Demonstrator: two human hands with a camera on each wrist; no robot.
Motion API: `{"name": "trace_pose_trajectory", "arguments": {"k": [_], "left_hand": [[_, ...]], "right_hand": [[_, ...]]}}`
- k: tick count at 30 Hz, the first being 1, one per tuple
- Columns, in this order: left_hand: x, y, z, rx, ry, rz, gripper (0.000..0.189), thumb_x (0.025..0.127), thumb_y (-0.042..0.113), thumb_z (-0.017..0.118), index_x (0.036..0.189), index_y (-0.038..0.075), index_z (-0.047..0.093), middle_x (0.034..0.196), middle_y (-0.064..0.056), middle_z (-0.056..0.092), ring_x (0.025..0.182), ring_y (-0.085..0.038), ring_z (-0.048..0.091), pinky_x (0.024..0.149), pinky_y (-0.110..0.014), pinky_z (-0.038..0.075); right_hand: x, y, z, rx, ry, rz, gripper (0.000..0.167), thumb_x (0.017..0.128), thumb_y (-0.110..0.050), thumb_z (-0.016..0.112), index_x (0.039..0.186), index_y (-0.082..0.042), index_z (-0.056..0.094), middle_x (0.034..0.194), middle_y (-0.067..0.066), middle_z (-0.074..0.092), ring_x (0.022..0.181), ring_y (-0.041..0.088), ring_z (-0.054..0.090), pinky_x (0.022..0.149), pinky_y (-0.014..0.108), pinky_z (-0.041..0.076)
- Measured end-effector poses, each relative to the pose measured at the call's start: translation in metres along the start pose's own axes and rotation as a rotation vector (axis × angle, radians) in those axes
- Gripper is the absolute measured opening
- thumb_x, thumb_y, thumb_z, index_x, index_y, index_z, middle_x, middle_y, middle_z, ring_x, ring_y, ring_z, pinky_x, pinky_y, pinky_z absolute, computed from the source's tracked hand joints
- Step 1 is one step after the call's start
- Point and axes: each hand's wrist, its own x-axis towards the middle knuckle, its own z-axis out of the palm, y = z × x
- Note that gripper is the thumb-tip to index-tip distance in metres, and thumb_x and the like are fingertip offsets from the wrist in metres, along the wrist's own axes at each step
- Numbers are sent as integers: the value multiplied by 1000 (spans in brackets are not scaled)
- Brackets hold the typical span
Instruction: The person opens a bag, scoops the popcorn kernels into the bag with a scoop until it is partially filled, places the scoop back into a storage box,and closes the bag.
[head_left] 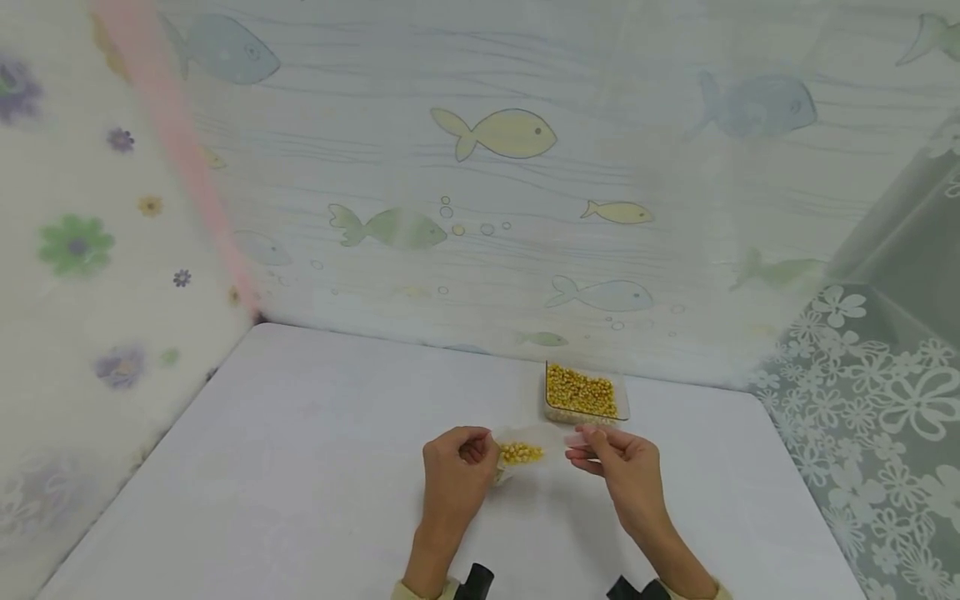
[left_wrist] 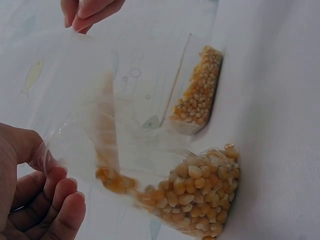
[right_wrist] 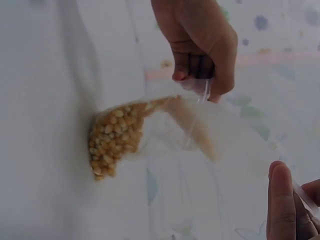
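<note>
A clear plastic bag (left_wrist: 135, 150) bulges at its bottom with yellow corn kernels (left_wrist: 195, 195). In the left wrist view its filled end is low, close over the white table, while the thin upper part is stretched between both hands. My left hand (head_left: 459, 477) pinches one side of the bag's mouth between thumb and fingers. At the opposite side, my right hand (head_left: 628, 477) pinches the bag's edge with its fingertips. Behind the hands stands a clear rectangular container (head_left: 581, 417) holding many more corn kernels.
A white table (head_left: 300, 467) spreads under the hands. Behind it hangs a sheet printed with fish (head_left: 517, 133). Flower-printed sheeting (head_left: 75, 250) closes off the left, and a translucent floral curtain (head_left: 885, 417) borders the right edge.
</note>
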Motion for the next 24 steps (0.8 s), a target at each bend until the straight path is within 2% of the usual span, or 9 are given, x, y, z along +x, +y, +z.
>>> {"name": "trace_pose_trajectory", "arguments": {"k": [13,19,24], "left_hand": [[1,-2,1,3,21,24,8,79,-11,72,82,-3,75,67,-3,66,58,-6,58,53,-22,53],[0,-3,2,10,22,28,10,78,-11,72,82,-2,75,68,-2,67,59,-5,57,53,-21,53],[0,-5,2,17,25,46,9,78,-11,72,82,-3,75,67,-2,66,58,-4,57,52,-21,53]], "right_hand": [[-8,-3,4,-61,-6,-119,26,101,-5,61,109,20,65,84,8,78,72,18,76,71,34,62],[-11,-2,4,-95,-6,-118,24,100,-8,63,108,14,69,87,12,78,74,19,76,71,34,63],[-10,1,0,-88,-3,-98,27,100,-11,63,110,14,69,89,13,78,76,20,76,72,35,63]]}}
